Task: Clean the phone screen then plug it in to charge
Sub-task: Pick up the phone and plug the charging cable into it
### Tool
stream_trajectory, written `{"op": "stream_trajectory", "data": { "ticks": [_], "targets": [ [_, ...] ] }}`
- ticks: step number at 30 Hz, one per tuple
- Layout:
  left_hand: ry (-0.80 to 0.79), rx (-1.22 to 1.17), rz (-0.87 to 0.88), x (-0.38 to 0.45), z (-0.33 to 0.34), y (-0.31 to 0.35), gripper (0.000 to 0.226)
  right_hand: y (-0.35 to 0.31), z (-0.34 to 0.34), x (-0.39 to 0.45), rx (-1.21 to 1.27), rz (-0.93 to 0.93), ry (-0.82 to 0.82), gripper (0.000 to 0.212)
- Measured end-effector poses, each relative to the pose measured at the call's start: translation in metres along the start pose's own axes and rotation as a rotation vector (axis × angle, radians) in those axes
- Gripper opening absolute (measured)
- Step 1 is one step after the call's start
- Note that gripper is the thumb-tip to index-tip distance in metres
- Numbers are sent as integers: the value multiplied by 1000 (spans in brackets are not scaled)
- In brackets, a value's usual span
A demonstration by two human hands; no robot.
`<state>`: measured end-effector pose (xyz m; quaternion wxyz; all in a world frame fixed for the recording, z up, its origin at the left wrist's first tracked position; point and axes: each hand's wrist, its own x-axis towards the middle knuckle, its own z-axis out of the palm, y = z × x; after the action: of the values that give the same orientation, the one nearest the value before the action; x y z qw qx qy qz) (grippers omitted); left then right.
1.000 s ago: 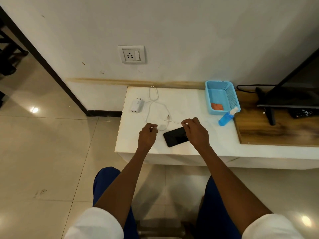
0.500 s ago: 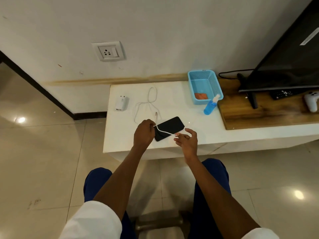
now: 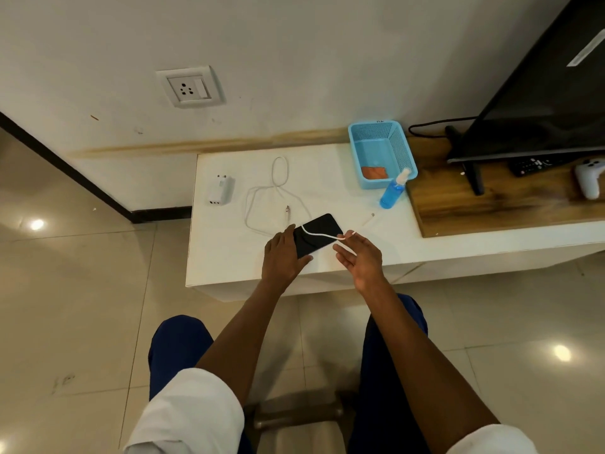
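Note:
A black phone (image 3: 319, 233) lies screen up near the front edge of the white table (image 3: 229, 257). My left hand (image 3: 282, 257) grips its left end, thumb at the near edge. A white charging cable (image 3: 279, 178) loops on the table behind, and one strand crosses the screen to my right hand (image 3: 359, 255). That hand pinches the cable end at its fingertips, just right of the phone, with the other fingers spread. The cable's other plug (image 3: 287, 212) lies loose. A white charger adapter (image 3: 220, 191) sits at the table's left, below the wall socket (image 3: 190, 88).
A blue basket (image 3: 402, 149) holding an orange cloth (image 3: 375, 173) stands at the back, a blue spray bottle (image 3: 393, 191) beside it. To the right, a wooden board (image 3: 474, 211) carries a TV (image 3: 540, 93), a remote (image 3: 537, 163) and a white game controller (image 3: 589, 180).
My left hand has moved from the cable onto the phone's left end. My right hand has drawn the cable end across the screen toward the near right. The view has shifted.

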<state>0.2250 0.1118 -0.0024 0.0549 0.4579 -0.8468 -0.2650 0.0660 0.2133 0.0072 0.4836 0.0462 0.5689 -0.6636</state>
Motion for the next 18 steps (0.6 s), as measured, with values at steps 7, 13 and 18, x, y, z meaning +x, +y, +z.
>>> {"op": "stream_trajectory", "data": {
  "ticks": [7, 13, 18],
  "targets": [
    [-15, 147, 20, 10, 4, 2, 81, -20, -2, 11, -38, -25, 56, 26],
    [-123, 227, -87, 19, -6, 7, 78, -16, 0, 12, -53, -32, 63, 23],
    [-272, 232, -202, 22, -16, 5, 78, -14, 6, 11, -48, -37, 75, 21]
  ]
}}
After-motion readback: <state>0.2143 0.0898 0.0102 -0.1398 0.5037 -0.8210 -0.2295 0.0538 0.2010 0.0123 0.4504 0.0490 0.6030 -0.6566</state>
